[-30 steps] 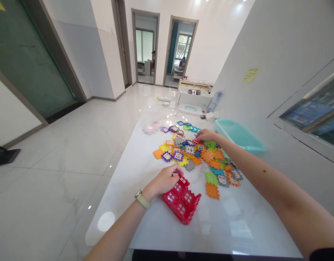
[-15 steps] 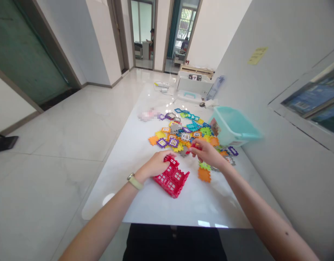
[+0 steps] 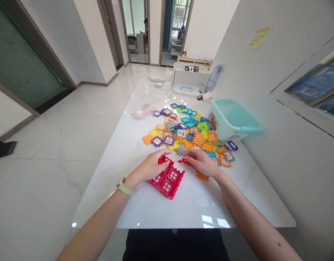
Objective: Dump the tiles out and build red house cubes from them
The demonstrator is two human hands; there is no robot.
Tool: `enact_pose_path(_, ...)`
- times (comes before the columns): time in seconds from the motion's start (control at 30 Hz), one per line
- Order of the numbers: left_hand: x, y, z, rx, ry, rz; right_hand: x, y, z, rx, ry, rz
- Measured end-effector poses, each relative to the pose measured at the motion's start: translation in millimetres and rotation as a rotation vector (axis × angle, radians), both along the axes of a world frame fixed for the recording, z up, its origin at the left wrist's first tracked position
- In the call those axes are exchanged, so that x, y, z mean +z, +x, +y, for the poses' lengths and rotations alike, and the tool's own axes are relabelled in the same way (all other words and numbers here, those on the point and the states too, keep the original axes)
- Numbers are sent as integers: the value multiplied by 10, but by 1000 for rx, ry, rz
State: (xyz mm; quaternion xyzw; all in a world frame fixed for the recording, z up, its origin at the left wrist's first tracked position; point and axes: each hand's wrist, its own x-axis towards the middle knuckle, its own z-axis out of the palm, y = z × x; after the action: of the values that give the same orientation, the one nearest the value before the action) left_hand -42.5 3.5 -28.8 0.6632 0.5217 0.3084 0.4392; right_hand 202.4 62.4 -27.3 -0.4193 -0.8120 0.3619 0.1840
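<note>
My left hand (image 3: pixel 153 165) grips the far left corner of a red open box (image 3: pixel 167 185) built from interlocking window tiles, which rests on the white table. My right hand (image 3: pixel 201 161) pinches a loose red toothed tile (image 3: pixel 184 161) just right of the box's far side, with a small gap between them. Most of that tile is hidden under my fingers. An orange tile (image 3: pixel 201 175) lies beneath my right hand. Beyond both hands spreads a pile of interlocking tiles, among them a purple window tile (image 3: pixel 169 140) and a grey one (image 3: pixel 181 149).
A turquoise bin (image 3: pixel 234 128) stands at the right by the wall. Farther back on the white table (image 3: pixel 107 195) are a white box (image 3: pixel 180 74) with a phone on it, a lidded case (image 3: pixel 183 89) and a cable. People sit beyond the doorways.
My right hand has moved down and left, bringing the red tile from above the pile to beside the red box. My left hand stays on the box.
</note>
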Motion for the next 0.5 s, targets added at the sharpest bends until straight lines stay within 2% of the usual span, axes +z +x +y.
enact_pose_path(0.1,0,4,-5,-8,-3,1,10,11,164,-181,273,20)
enact_pose_path(0.2,22,11,-17,-18,0,8,72,37,668,-330,433,-80)
enact_pose_path(0.27,35,16,-23,-22,-6,17,126,55,1116,-331,409,-330)
enact_pose_path(0.37,40,18,-26,-16,-11,25,168,65,1711,-304,333,-459)
enact_pose_path(0.5,37,14,-29,-16,5,14,133,41,2120,-194,231,-613)
